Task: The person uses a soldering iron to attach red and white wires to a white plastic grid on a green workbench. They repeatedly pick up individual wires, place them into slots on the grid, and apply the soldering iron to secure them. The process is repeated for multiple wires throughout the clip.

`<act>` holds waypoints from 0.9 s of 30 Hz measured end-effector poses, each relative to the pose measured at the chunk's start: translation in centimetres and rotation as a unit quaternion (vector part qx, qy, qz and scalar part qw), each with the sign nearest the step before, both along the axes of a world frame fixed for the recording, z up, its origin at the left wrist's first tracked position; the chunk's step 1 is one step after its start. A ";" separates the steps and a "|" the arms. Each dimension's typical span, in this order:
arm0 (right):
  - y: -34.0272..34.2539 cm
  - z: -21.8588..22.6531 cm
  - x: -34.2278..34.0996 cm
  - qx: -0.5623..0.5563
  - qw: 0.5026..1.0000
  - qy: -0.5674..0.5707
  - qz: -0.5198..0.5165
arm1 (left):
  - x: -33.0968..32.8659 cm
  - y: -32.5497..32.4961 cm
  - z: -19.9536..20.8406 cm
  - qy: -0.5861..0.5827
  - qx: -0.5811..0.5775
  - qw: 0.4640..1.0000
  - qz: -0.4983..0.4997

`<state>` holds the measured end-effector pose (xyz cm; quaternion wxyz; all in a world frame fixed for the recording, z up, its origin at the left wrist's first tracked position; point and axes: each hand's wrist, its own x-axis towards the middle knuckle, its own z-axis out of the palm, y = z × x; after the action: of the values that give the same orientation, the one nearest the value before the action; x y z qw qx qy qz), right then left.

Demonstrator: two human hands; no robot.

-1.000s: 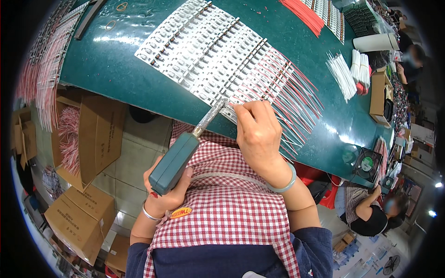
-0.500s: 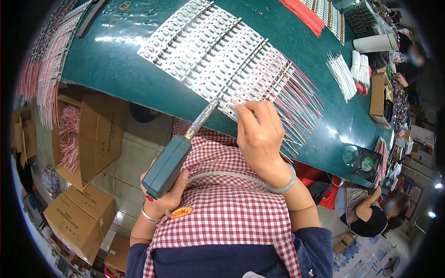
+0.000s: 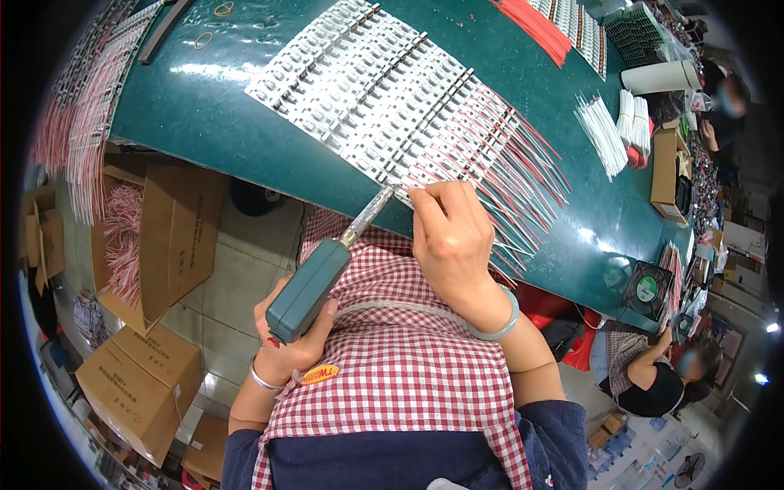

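My left hand [image 3: 296, 333] is wrapped round the green handle of a soldering iron [image 3: 310, 287], its metal barrel slanting up and right. The tip meets the near edge of a white panel of small circuit boards [image 3: 351, 94] lying on the green table. Just right of the tip, my right hand [image 3: 454, 237] is closed in a pinch over the panel's near corner. What it pinches is hidden by the fingers. Thin red and white wires [image 3: 523, 175] fan out from the panel's right side, some passing behind my right hand.
Wired panels [image 3: 102, 106] overhang the table's left end. Bundles of white wires [image 3: 602, 135] and red wires [image 3: 535, 28] lie to the right, near a small fan [image 3: 648, 287]. An open carton [image 3: 180, 245] of wires stands below left. Two people sit at the right.
The soldering iron has shifted slightly right, its handle more upright. My right hand has moved a little left and down, still pinched. The panel has shifted slightly right.
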<state>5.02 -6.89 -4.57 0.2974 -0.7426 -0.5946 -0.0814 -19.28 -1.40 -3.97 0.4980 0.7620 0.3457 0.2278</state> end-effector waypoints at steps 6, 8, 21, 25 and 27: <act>0.1 -0.1 -0.2 -0.004 1.000 -0.005 0.001 | -0.1 0.0 0.2 0.012 -0.026 1.000 0.006; 0.3 -0.1 -0.5 -0.003 1.000 -0.005 0.000 | -0.7 0.1 -0.2 0.018 0.004 1.000 -0.003; -0.1 -0.3 -0.1 -0.014 0.999 0.028 -0.015 | -1.0 -0.7 -2.5 -0.040 -0.175 0.976 0.124; -0.1 0.2 1.9 0.007 0.999 -0.005 -0.031 | 0.3 0.0 -2.6 -0.085 -0.152 0.961 0.216; -0.2 -0.4 2.9 -0.008 0.999 -0.028 -0.018 | 0.6 0.4 -2.7 -0.104 -0.126 0.965 0.207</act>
<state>7.89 -7.09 -5.00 0.2733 -0.7527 -0.5901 -0.1026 -18.70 -1.01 -6.70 0.5654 0.5772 0.4677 0.3584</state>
